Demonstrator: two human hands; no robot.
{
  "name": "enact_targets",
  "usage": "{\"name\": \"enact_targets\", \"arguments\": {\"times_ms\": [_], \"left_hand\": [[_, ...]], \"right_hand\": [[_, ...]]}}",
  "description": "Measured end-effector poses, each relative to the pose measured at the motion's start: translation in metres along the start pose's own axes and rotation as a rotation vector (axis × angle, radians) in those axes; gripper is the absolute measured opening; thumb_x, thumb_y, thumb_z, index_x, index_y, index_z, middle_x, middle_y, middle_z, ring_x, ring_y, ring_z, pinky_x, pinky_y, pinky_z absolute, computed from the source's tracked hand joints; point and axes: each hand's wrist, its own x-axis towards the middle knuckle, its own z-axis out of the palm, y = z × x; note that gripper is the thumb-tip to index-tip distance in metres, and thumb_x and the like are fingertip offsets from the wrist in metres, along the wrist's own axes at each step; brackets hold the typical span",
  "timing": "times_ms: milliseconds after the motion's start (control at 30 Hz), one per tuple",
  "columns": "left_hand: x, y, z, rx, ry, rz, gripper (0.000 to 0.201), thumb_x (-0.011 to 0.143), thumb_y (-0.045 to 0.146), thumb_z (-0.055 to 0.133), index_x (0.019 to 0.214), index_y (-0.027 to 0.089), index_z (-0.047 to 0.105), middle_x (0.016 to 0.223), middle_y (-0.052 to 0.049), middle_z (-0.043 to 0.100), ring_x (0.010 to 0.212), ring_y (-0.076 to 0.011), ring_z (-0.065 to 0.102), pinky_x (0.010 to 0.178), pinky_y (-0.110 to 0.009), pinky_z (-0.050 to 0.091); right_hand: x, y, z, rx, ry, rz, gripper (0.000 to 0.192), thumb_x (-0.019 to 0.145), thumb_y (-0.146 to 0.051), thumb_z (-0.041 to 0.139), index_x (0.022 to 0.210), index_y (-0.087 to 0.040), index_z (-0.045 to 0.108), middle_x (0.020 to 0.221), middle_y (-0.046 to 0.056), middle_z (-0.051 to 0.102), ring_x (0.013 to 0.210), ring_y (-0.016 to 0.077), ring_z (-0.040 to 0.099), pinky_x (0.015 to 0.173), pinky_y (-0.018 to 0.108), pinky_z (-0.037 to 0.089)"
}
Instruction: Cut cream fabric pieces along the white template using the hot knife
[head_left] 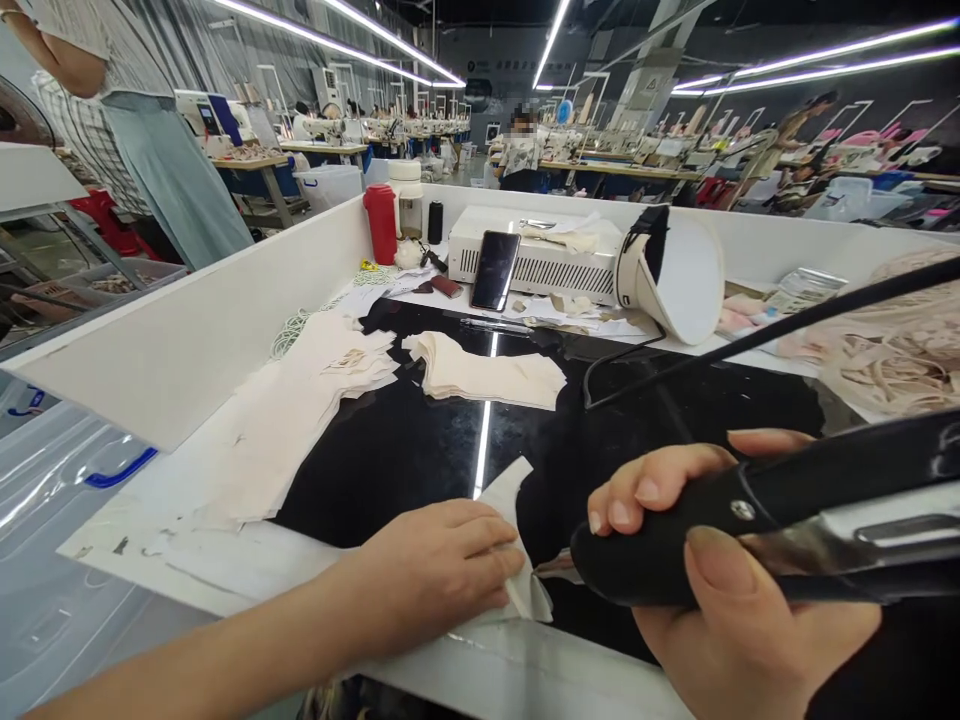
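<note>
My left hand (435, 575) lies flat on a small cream fabric piece (510, 495), pinning it to the glossy black table top (420, 450). My right hand (720, 620) is closed round the handle of a black hand-held tool (795, 520) whose metal tip touches the fabric's edge by my left fingers. The tool's black cord (750, 335) runs away to the right. A stack of cream fabric pieces (487, 375) rests in the middle of the table, and a larger pile (300, 420) lies to its left.
A white wall (195, 330) borders the table on the left. At the back stand a white machine box (540, 260), a phone (495, 270), a red flask (382, 225) and a white cone-shaped object (675, 275). Beige straps (900, 355) are heaped at right. A person (135, 120) stands at far left.
</note>
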Motion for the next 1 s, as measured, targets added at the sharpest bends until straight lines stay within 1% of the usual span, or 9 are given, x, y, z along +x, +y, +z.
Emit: {"name": "enact_targets", "arguments": {"times_ms": [100,233,400,533,700,867,1000], "left_hand": [[-0.002,-0.003,-0.001,-0.007,-0.025,-0.008,0.023,0.119,0.029,0.061,0.132,0.013,0.070,0.128,-0.012,0.079,0.122,-0.0227,0.076,0.118,-0.036,0.060],[-0.002,-0.003,-0.004,0.004,-0.051,0.001,0.026,0.119,0.032,0.062,0.136,0.015,0.069,0.131,-0.012,0.077,0.123,-0.0240,0.075,0.116,-0.038,0.061],[-0.003,-0.002,-0.005,0.049,-0.021,0.022,0.029,0.121,0.038,0.057,0.136,0.017,0.071,0.131,-0.012,0.077,0.122,-0.0238,0.074,0.116,-0.037,0.060],[-0.005,0.000,-0.001,0.094,-0.027,0.025,0.031,0.117,0.040,0.065,0.136,0.017,0.072,0.135,-0.014,0.075,0.123,-0.0255,0.073,0.115,-0.040,0.061],[-0.007,0.002,0.005,0.106,0.006,0.016,0.032,0.116,0.041,0.068,0.136,0.017,0.072,0.137,-0.014,0.074,0.125,-0.0271,0.072,0.116,-0.042,0.060],[-0.008,0.006,0.007,0.081,-0.019,-0.011,0.035,0.114,0.044,0.071,0.138,0.018,0.070,0.140,-0.014,0.073,0.128,-0.0281,0.071,0.116,-0.044,0.059],[-0.009,0.007,0.007,0.072,-0.023,-0.023,0.036,0.114,0.045,0.071,0.138,0.018,0.071,0.142,-0.014,0.073,0.130,-0.0283,0.071,0.118,-0.043,0.058]], "right_hand": [[-0.002,0.001,-0.001,-0.001,-0.009,0.005,0.041,0.093,-0.033,0.095,0.125,-0.031,0.069,0.085,-0.005,0.072,0.066,0.0171,0.068,0.059,0.031,0.066],[-0.003,0.001,-0.002,-0.011,-0.004,0.014,0.042,0.093,-0.034,0.095,0.125,-0.030,0.068,0.085,-0.005,0.072,0.066,0.0173,0.068,0.060,0.032,0.066],[-0.002,-0.001,-0.001,-0.007,0.000,0.004,0.042,0.092,-0.034,0.095,0.124,-0.029,0.068,0.084,-0.005,0.072,0.064,0.0176,0.068,0.058,0.032,0.066],[0.001,-0.001,0.000,-0.010,0.005,0.011,0.043,0.090,-0.033,0.095,0.123,-0.029,0.068,0.083,-0.005,0.073,0.063,0.0184,0.067,0.057,0.033,0.067],[0.000,-0.003,0.001,-0.011,0.046,0.029,0.044,0.086,-0.033,0.098,0.119,-0.028,0.069,0.080,-0.005,0.073,0.062,0.0193,0.066,0.053,0.033,0.067],[0.000,-0.005,0.003,-0.008,0.095,0.031,0.045,0.082,-0.032,0.099,0.117,-0.029,0.072,0.078,-0.004,0.072,0.061,0.0199,0.064,0.052,0.034,0.065],[0.008,-0.003,0.006,0.004,0.136,0.054,0.044,0.078,-0.028,0.098,0.114,-0.029,0.071,0.077,-0.005,0.072,0.060,0.0199,0.063,0.052,0.033,0.063]]}}
